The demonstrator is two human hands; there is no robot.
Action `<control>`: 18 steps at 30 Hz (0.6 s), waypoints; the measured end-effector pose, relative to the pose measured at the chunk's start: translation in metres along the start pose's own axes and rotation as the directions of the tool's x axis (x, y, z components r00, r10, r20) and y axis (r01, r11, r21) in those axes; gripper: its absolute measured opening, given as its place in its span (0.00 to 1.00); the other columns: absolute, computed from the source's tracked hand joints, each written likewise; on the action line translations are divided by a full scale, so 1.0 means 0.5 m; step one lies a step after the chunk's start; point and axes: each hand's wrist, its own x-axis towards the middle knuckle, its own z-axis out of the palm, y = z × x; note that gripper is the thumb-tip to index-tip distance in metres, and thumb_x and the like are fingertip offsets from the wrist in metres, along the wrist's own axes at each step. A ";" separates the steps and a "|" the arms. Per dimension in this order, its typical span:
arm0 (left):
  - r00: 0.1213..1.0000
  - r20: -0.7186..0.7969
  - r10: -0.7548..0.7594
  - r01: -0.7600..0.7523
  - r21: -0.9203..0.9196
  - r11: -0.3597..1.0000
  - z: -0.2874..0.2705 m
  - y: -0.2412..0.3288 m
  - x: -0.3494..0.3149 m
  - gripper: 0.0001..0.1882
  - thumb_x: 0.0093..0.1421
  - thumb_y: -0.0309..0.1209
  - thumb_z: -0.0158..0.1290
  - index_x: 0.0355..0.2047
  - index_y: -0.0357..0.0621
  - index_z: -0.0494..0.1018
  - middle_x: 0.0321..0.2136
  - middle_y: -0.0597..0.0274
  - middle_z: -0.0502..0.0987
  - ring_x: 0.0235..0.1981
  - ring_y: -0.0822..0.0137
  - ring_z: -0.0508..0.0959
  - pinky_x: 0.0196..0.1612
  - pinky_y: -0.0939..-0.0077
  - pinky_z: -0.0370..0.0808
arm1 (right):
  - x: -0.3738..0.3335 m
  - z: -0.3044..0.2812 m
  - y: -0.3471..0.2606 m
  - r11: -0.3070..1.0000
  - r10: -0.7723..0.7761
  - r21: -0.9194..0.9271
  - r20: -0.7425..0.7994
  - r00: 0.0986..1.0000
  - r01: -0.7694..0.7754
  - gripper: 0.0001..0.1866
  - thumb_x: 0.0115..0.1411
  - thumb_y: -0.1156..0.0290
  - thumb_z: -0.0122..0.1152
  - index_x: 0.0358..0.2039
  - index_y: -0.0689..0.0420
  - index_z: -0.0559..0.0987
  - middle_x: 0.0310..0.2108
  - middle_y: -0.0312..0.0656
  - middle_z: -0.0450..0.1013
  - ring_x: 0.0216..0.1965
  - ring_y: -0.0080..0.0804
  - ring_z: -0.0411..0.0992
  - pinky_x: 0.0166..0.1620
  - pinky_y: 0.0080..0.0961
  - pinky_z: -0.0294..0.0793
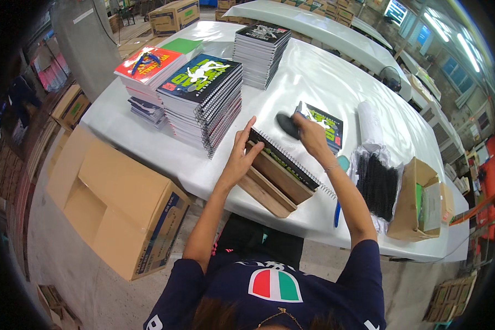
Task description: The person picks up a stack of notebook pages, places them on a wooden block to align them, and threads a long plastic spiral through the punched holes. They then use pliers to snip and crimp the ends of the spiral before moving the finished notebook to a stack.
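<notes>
A spiral notebook (291,163) stands spine-up in a wooden stand (278,179) at the table's near edge. A length of wire coil (327,190) sticks out past its right end. My left hand (240,155) grips the notebook's left end, fingers behind it and thumb on the near side. Just beyond the spine, my right hand (312,136) is closed on a dark, oval-headed tool (287,126), blurred by motion; its exact kind is unclear. Past that hand lies another notebook (327,121) with a dark, green-lettered cover, partly hidden by it.
Notebook stacks (203,99) stand at the left and a dark stack (261,52) farther back. Black coils (377,184), a white roll (370,122), a small carton (415,206) and a blue pen-like tool (336,213) lie right. A large cardboard box (115,203) sits left of the table.
</notes>
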 end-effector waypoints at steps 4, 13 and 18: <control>1.000 0.002 -0.014 0.014 -0.009 1.000 0.003 -0.008 -0.003 0.36 0.64 0.31 0.52 0.70 0.53 0.50 0.49 0.54 0.64 0.52 0.62 0.64 0.60 0.72 0.56 | 0.007 0.004 -0.055 0.961 -0.250 0.102 -0.088 0.964 0.258 0.27 0.53 0.79 0.51 0.57 0.55 0.71 0.36 0.53 0.77 0.37 0.51 0.76 0.40 0.42 0.73; 1.000 0.014 -0.011 0.011 0.013 1.000 0.003 0.010 -0.002 0.36 0.65 0.31 0.51 0.70 0.54 0.49 0.47 0.55 0.63 0.50 0.62 0.65 0.60 0.71 0.58 | 0.014 0.007 -0.056 0.944 -0.310 -0.078 0.128 0.942 0.321 0.19 0.54 0.79 0.51 0.46 0.51 0.73 0.29 0.44 0.77 0.33 0.47 0.76 0.37 0.42 0.71; 0.990 -0.138 -0.022 -0.004 -0.185 0.983 0.025 -0.007 -0.004 0.22 0.58 0.25 0.58 0.53 0.41 0.69 0.43 0.59 0.66 0.44 0.64 0.70 0.53 0.73 0.65 | -0.048 0.011 0.045 0.986 0.121 -0.118 0.046 0.992 -0.115 0.16 0.60 0.74 0.52 0.49 0.50 0.72 0.34 0.47 0.77 0.37 0.48 0.76 0.39 0.41 0.72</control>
